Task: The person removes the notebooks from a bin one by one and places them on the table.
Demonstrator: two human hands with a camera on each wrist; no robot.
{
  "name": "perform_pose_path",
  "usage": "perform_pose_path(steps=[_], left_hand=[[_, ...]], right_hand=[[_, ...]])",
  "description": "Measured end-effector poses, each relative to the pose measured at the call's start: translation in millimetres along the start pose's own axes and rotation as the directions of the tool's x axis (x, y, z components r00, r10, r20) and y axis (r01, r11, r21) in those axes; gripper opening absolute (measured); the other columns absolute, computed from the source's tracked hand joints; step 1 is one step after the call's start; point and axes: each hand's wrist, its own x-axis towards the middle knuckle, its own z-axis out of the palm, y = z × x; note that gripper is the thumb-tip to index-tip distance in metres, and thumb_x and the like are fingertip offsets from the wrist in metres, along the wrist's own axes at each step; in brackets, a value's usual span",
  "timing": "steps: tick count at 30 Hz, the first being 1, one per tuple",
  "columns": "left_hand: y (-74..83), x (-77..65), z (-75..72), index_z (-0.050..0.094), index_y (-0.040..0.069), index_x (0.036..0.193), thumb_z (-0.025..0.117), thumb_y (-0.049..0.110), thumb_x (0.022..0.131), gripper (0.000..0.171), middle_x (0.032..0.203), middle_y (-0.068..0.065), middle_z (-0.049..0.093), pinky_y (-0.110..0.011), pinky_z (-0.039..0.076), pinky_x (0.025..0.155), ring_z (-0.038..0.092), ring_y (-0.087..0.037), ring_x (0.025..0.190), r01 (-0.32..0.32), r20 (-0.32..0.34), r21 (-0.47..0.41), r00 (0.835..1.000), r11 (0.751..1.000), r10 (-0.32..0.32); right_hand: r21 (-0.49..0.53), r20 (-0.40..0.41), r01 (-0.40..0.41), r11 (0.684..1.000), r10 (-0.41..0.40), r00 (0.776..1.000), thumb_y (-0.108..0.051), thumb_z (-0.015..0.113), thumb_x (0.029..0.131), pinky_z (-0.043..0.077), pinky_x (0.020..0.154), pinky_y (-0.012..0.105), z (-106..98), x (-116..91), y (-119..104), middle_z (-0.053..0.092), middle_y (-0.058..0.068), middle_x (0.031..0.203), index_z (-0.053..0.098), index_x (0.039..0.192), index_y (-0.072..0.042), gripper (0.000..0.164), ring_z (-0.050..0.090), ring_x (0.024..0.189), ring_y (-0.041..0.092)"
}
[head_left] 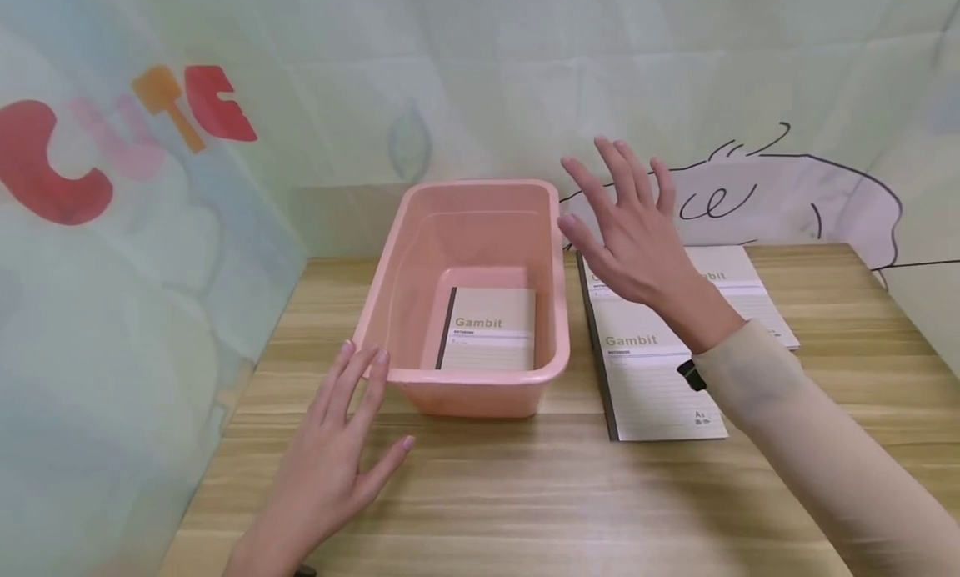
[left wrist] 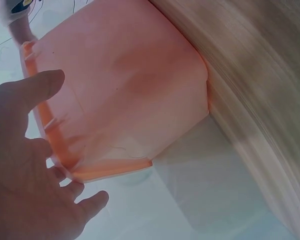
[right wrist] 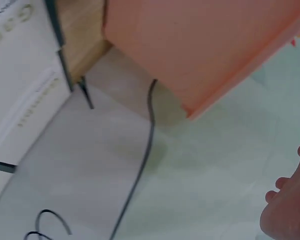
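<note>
A pink plastic basin (head_left: 468, 377) stands on the wooden table with one white notebook (head_left: 491, 331) lying flat inside, its dark spine to the left. My left hand (head_left: 330, 444) is at the basin's near left corner, fingertips right at the rim and fingers spread; the left wrist view shows the fingers along the rim of the basin (left wrist: 130, 75). Raised to the right of the basin, my right hand (head_left: 630, 227) has its fingers spread and holds nothing. Below it lie overlapping notebooks (head_left: 660, 393) marked Gambit, partly hidden by the hand and forearm.
The wooden table (head_left: 480, 494) ends at a printed cloth backdrop (head_left: 487, 102) behind and on the left. The notebooks sit just right of the basin, several centimetres from its wall. A dark watch (head_left: 692, 375) is on the right wrist.
</note>
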Motion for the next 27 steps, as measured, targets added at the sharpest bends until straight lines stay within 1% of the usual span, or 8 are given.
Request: perform_pose_path(steps=[5,9,12,15,16,22,23,27], left_hand=[[-2.6,0.4,-3.2,0.028,0.007,0.168,0.035,0.065,0.109,0.083,0.168,-0.020,0.036,-0.036,0.006,0.134,0.023,-0.043,0.160,0.014,0.042,-0.018,0.999,1.000,-0.013],[-4.7,-0.1,-6.1,0.032,0.007,0.167,0.036,0.064,0.109,0.081,0.168,-0.020,0.036,-0.035,0.006,0.134,0.024,-0.043,0.159,0.009,0.041,-0.030,0.999,1.000,-0.007],[-5.7,-0.6,-8.3,0.035,0.007,0.166,0.036,0.062,0.110,0.078,0.169,-0.019,0.036,-0.034,0.006,0.134,0.024,-0.042,0.160,0.004,0.030,-0.032,1.000,0.999,-0.003],[-6.6,0.1,-10.1,0.039,0.006,0.164,0.037,0.060,0.111,0.076,0.170,-0.018,0.036,-0.035,0.007,0.134,0.024,-0.038,0.161,0.001,0.022,-0.037,1.000,0.999,0.000],[-7.0,0.7,-10.2,0.041,0.006,0.163,0.037,0.059,0.111,0.075,0.169,-0.018,0.037,-0.035,0.008,0.134,0.025,-0.038,0.160,-0.010,0.006,-0.043,1.000,0.999,0.011],[-10.9,1.7,-14.5,0.044,0.006,0.161,0.039,0.056,0.112,0.070,0.168,-0.018,0.040,-0.036,0.013,0.134,0.031,-0.040,0.158,-0.023,0.012,-0.091,1.000,0.996,0.024],[-11.4,1.5,-15.3,0.043,0.006,0.162,0.039,0.055,0.112,0.070,0.168,-0.017,0.039,-0.035,0.013,0.134,0.030,-0.039,0.158,-0.016,0.025,-0.096,0.999,0.995,0.019],[-12.2,2.0,-15.4,0.045,0.007,0.161,0.041,0.052,0.112,0.067,0.166,-0.018,0.043,-0.034,0.015,0.133,0.034,-0.039,0.157,-0.036,-0.005,-0.114,0.999,0.993,0.036]], right_hand=[[0.028,0.018,0.036,0.999,-0.036,0.999,-0.069,0.019,0.109,-0.006,0.129,0.057,-11,17,-24,0.010,0.009,0.178,0.029,0.168,-0.027,0.073,0.005,0.165,0.029],[0.049,0.035,0.049,0.998,-0.050,0.998,-0.060,0.029,0.111,-0.008,0.130,0.054,-12,34,-42,0.009,0.008,0.178,0.027,0.169,-0.028,0.066,0.002,0.165,0.027],[0.076,0.037,0.045,0.996,-0.048,0.998,-0.054,0.032,0.112,-0.008,0.130,0.053,-11,47,-56,0.008,0.007,0.178,0.026,0.169,-0.029,0.063,0.001,0.165,0.024],[0.105,0.050,0.030,0.994,-0.035,0.998,-0.053,0.032,0.113,-0.008,0.130,0.051,-11,59,-69,0.007,0.005,0.178,0.025,0.169,-0.031,0.061,0.001,0.165,0.020],[0.114,0.060,0.023,0.993,-0.029,0.998,-0.054,0.031,0.113,-0.009,0.130,0.050,-11,64,-74,0.007,0.004,0.178,0.024,0.169,-0.032,0.061,0.000,0.165,0.019],[0.157,0.132,-0.034,0.987,0.013,0.991,-0.058,0.029,0.112,-0.010,0.130,0.048,-13,89,-95,0.005,0.000,0.178,0.019,0.170,-0.038,0.062,-0.002,0.164,0.013],[0.164,0.143,-0.041,0.986,0.018,0.990,-0.059,0.028,0.112,-0.010,0.129,0.048,-13,93,-98,0.005,-0.001,0.178,0.019,0.170,-0.038,0.062,-0.002,0.164,0.012],[0.191,0.155,-0.047,0.980,0.017,0.988,-0.062,0.029,0.111,-0.004,0.130,0.043,-16,107,-110,0.007,-0.003,0.178,0.019,0.169,-0.040,0.064,0.003,0.163,0.011]])
